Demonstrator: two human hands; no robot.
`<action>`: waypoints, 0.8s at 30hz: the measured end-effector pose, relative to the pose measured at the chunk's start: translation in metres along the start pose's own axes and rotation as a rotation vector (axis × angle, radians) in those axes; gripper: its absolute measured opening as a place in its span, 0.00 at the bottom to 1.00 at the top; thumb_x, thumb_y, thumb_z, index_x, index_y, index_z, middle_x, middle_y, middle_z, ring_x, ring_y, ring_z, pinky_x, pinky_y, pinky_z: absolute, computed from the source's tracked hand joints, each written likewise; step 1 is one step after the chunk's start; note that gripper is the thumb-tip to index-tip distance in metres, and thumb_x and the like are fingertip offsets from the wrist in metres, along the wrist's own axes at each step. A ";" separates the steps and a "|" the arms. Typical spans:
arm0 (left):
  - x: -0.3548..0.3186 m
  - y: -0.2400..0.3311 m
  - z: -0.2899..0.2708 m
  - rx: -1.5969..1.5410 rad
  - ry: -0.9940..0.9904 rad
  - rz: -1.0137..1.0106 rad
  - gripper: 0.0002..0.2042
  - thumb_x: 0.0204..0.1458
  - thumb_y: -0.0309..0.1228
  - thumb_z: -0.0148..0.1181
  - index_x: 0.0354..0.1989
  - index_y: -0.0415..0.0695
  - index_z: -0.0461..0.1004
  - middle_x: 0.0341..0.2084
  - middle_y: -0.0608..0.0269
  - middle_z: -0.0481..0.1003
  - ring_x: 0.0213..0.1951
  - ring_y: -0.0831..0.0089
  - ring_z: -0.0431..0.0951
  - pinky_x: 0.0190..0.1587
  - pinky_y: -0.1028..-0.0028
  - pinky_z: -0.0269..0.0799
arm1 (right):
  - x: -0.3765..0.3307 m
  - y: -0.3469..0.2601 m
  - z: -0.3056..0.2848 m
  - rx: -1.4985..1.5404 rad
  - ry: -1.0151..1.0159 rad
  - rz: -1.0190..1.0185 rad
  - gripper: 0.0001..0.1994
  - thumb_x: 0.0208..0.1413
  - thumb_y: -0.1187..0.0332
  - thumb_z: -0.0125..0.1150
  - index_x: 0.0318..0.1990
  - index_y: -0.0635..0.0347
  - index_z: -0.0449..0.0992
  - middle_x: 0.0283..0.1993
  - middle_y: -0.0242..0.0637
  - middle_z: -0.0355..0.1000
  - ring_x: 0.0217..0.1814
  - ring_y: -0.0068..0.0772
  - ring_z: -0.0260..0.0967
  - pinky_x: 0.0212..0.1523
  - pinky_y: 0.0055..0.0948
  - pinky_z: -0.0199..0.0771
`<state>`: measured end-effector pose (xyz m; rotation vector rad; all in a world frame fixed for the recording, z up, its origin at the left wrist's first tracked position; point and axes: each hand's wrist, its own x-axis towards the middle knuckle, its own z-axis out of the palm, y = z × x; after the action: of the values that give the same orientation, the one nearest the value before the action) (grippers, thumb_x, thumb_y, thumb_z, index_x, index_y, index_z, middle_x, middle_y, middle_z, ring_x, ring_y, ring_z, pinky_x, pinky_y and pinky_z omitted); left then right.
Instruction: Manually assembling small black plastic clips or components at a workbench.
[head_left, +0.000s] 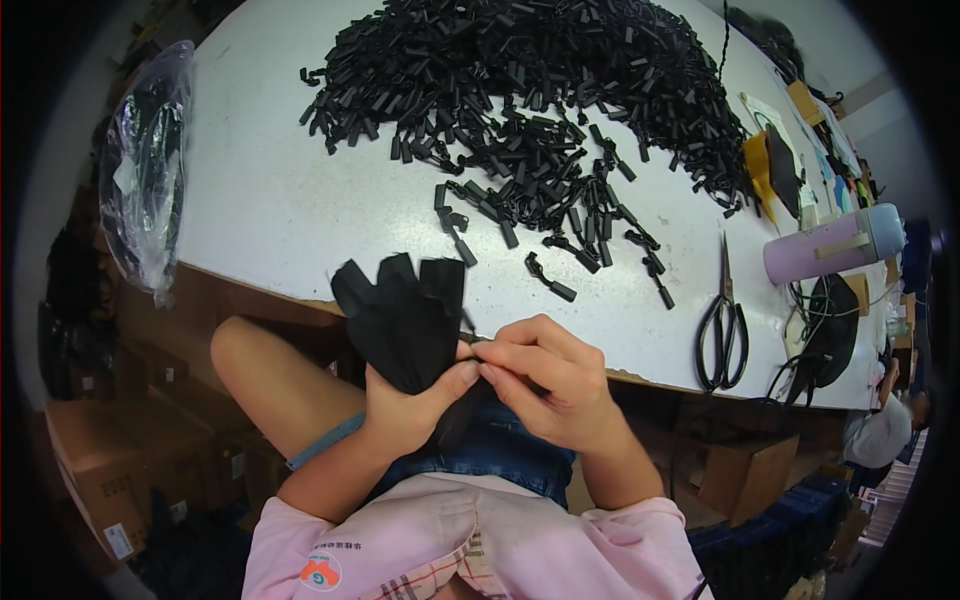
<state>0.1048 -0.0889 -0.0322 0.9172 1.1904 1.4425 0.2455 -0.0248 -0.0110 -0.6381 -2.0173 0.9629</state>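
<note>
My left hand point(410, 408) is closed round a black fabric piece point(400, 318) with several square-ended fingers, like a fingerless glove. It is held upright just off the table's front edge, above my lap. My right hand point(555, 380) is pinched at the fabric's right side, its thumb and forefinger meeting my left thumb tip. What lies between those fingertips is too small to make out. A thin dark piece sticks up just above the pinch. Beyond my hands, small black zipper pulls with cord loops point(550, 275) are scattered on the white table point(270, 190).
A large heap of black zipper pulls point(500, 60) covers the far part of the table. To the right are black-handled scissors point(722, 340), a lilac bottle point(825, 246) and dark cords. A clear plastic bag point(150, 180) hangs over the left edge. Cardboard boxes point(110, 450) stand below.
</note>
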 end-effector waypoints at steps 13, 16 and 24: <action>-0.004 0.007 -0.002 -0.121 -0.014 0.009 0.09 0.43 0.22 0.55 0.34 0.37 0.69 0.31 0.63 0.70 0.34 0.79 0.69 0.38 0.80 0.64 | -0.019 0.003 0.024 0.894 0.176 0.501 0.03 0.45 0.79 0.53 0.29 0.67 0.67 0.23 0.29 0.63 0.17 0.12 0.55 0.16 0.11 0.54; -0.002 0.014 -0.004 -0.132 -0.077 -0.084 0.09 0.43 0.23 0.55 0.34 0.36 0.69 0.30 0.63 0.70 0.33 0.79 0.69 0.38 0.80 0.64 | -0.019 0.007 0.012 1.106 0.007 0.647 0.02 0.46 0.78 0.53 0.28 0.66 0.67 0.21 0.27 0.61 0.16 0.09 0.53 0.14 0.10 0.50; 0.000 0.015 -0.003 -0.104 -0.104 -0.108 0.09 0.43 0.26 0.55 0.33 0.36 0.70 0.28 0.64 0.70 0.30 0.81 0.68 0.33 0.82 0.64 | -0.019 0.005 0.013 1.092 0.021 0.665 0.02 0.46 0.78 0.53 0.28 0.66 0.67 0.21 0.25 0.61 0.17 0.08 0.52 0.15 0.09 0.48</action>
<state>0.0986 -0.0897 -0.0183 0.8333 1.0622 1.3409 0.2455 -0.0405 -0.0289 -0.6539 -0.9469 2.1677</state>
